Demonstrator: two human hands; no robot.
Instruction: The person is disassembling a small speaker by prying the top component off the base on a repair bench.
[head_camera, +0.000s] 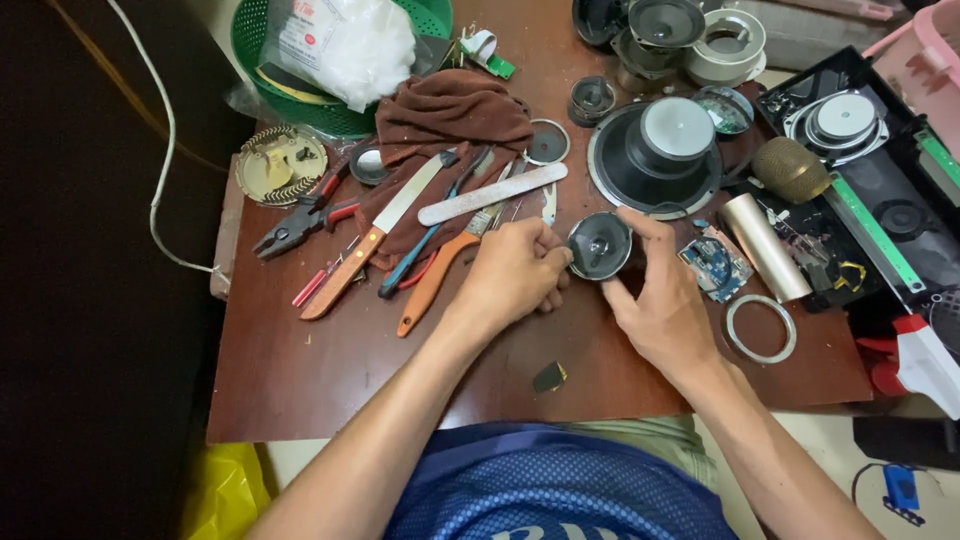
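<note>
Both hands hold a small round speaker just above the brown tabletop. The left hand has its grip closed on the speaker's left edge, and the right hand clamps the right side. A big black speaker lies just behind.

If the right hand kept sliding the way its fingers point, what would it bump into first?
The right hand already holds the small speaker. Its fingers point up and away across the table, so past that it would probably meet the big black speaker first, though depth is hard to judge.
</note>
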